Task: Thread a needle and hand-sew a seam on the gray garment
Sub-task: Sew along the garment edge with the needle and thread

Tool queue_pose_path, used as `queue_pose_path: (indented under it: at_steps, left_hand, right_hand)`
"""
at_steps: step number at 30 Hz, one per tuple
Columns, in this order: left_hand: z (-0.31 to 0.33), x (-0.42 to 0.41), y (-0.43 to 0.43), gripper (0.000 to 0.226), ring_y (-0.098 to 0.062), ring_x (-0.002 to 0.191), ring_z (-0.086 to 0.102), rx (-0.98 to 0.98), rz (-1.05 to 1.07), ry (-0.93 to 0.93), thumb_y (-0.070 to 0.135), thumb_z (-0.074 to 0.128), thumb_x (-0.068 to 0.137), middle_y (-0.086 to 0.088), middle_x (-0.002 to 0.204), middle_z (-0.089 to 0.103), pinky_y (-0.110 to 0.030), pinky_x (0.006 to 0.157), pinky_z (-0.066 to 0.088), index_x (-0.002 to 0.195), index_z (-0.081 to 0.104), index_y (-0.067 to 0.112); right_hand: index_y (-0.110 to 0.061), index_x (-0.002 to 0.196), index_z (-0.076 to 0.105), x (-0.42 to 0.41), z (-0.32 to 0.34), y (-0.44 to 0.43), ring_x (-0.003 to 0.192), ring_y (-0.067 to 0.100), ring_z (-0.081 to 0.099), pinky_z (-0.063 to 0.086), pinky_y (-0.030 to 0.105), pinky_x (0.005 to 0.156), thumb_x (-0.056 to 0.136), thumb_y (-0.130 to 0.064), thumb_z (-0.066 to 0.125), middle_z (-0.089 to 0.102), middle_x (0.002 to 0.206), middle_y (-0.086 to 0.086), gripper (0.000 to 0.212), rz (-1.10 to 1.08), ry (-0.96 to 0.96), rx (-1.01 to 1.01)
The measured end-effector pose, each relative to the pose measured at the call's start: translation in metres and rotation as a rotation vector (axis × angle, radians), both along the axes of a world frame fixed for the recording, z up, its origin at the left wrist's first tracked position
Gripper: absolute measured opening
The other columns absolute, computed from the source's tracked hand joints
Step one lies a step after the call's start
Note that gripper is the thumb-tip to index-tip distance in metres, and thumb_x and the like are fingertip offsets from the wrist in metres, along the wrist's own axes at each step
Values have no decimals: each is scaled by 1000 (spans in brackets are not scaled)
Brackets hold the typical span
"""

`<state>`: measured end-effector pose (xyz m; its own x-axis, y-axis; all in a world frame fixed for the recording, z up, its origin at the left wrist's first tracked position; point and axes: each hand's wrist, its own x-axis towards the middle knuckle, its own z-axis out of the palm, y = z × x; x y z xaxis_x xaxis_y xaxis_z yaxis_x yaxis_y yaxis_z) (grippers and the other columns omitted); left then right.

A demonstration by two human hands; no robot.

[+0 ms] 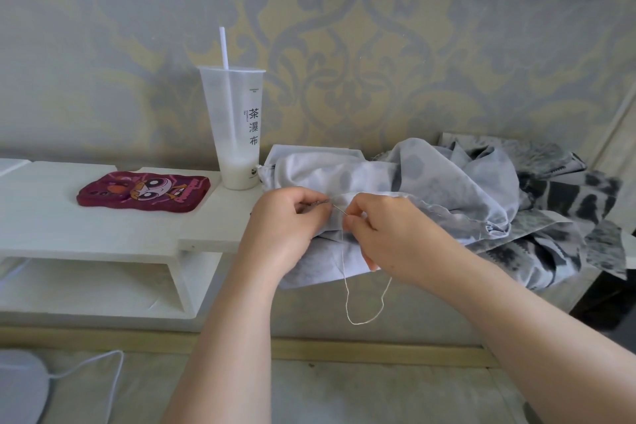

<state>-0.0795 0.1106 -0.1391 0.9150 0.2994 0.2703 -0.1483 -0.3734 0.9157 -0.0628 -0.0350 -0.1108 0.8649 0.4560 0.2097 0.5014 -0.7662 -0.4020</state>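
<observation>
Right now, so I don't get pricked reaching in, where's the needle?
Head view, centre: the needle sits at the edge of the gray garment, between the left hand, holding the fabric, and the right hand, pinching it.

L hand (pixel 285 222) & R hand (pixel 390 234) close together, fingers (pixel 311 198) curled, pinching.

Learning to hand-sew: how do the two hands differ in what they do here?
The left hand pinches the garment fold; the right hand pinches the needle. Thread loops below the right hand, not the left hand. Both are curled over the garment.
</observation>
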Motion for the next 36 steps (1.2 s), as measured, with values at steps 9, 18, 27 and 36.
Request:
queue_pose_path:
  at_steps: [9,18,27,36]
  left_hand:
    - [0,-1,-1,14,2,74,64,6,-1,-20,24,67,85,11,77,72,-11,66,46,76,67,34]
    - [-1,2,-3,23,10,65,59,61,18,-84,17,67,85,15,72,69,-3,58,40,73,64,36]
    - [-1,2,-2,21,4,68,62,63,29,-87,18,67,85,12,72,70,-5,58,41,73,65,35]
    - [-2,3,-9,22,0,76,64,145,5,-109,18,67,86,16,78,69,-20,72,48,74,63,37]
  right_hand:
    - [-13,89,58,-1,1,1,72,23,58,51,39,67,94,-19,38,54,57,-4,22,-8,2,14]
    - [-13,85,57,3,3,3,47,-4,47,39,11,47,94,-16,37,68,59,6,23,-5,136,20]
    - [-16,86,58,5,2,2,44,-2,45,35,11,41,95,-20,38,68,58,1,22,-11,169,50]
    - [-14,81,58,10,4,4,57,10,53,48,25,60,94,-20,39,65,51,-2,23,-21,249,93]
